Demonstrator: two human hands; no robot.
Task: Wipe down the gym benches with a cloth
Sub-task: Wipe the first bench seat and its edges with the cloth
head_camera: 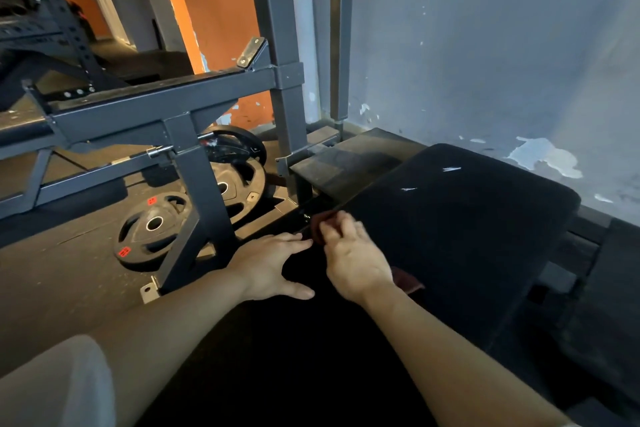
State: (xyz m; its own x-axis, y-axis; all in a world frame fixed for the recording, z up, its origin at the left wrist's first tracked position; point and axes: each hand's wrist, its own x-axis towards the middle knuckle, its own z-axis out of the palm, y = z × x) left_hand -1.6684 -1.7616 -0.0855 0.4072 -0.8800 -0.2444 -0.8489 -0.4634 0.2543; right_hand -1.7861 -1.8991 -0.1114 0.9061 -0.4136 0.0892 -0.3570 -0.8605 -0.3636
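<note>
A black padded bench [460, 229] fills the right and lower middle of the head view, with small white scuffs on its far pad. My right hand [353, 253] grips a dark red cloth [408, 281] at the pad's left edge; one end of the cloth shows past the fingers, the other trails behind the wrist. My left hand [273, 265] lies flat with straight fingers on the near pad, just left of the right hand, fingertips nearly touching the cloth.
A grey steel machine frame [207, 94] stands to the left, its post right beside the bench. Black weight plates [156, 225] lie and lean on the dark floor behind it. A grey peeling wall [485, 62] runs close along the bench's far side.
</note>
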